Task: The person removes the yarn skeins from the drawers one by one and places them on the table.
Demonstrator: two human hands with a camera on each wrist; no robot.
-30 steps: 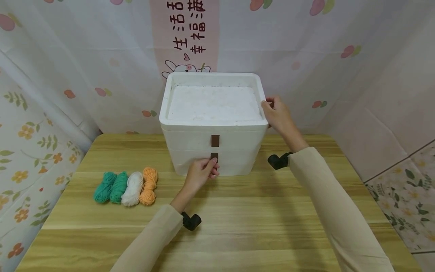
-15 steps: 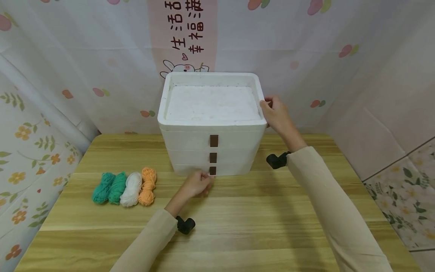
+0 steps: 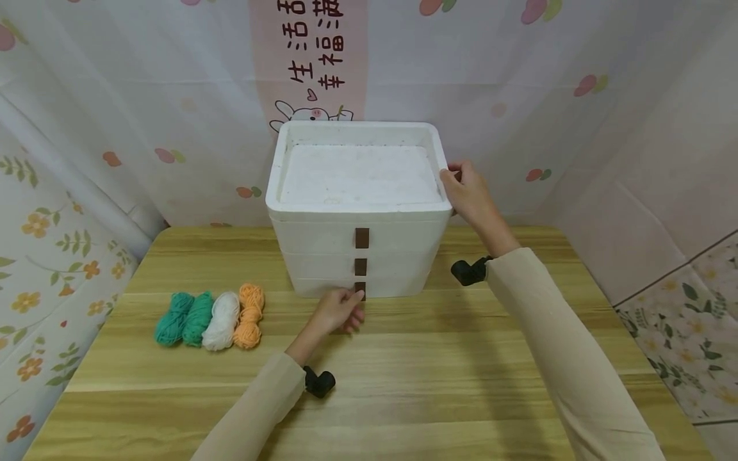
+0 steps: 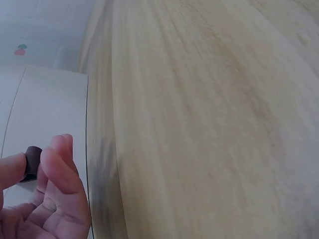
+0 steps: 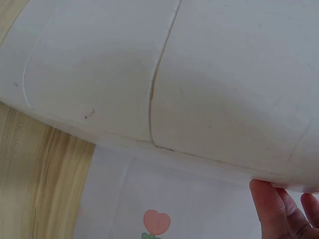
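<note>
A white storage box point(image 3: 357, 243) with several drawers stands at the back of the table, its top a shallow tray shape with a raised rim. Brown tabs run down its front: an upper tab point(image 3: 362, 238), a middle tab point(image 3: 360, 267) and a bottom tab point(image 3: 360, 286). My left hand point(image 3: 331, 310) pinches the bottom tab; in the left wrist view the tab point(image 4: 33, 162) sits between thumb and fingers. With my right hand point(image 3: 469, 195) I grip the box's right rim. Fingers point(image 5: 269, 206) touch the box's edge in the right wrist view.
Left of the box lie small yarn skeins: two green skeins point(image 3: 184, 319), a white skein point(image 3: 221, 321) and an orange skein point(image 3: 250, 317). The wooden table point(image 3: 403, 384) ends against a patterned curtain point(image 3: 490, 77) behind and at both sides.
My left hand has let go of the middle tab, dropped lower and taken hold of the bottom one. The right hand stays on the rim. The drawers look unmoved.
</note>
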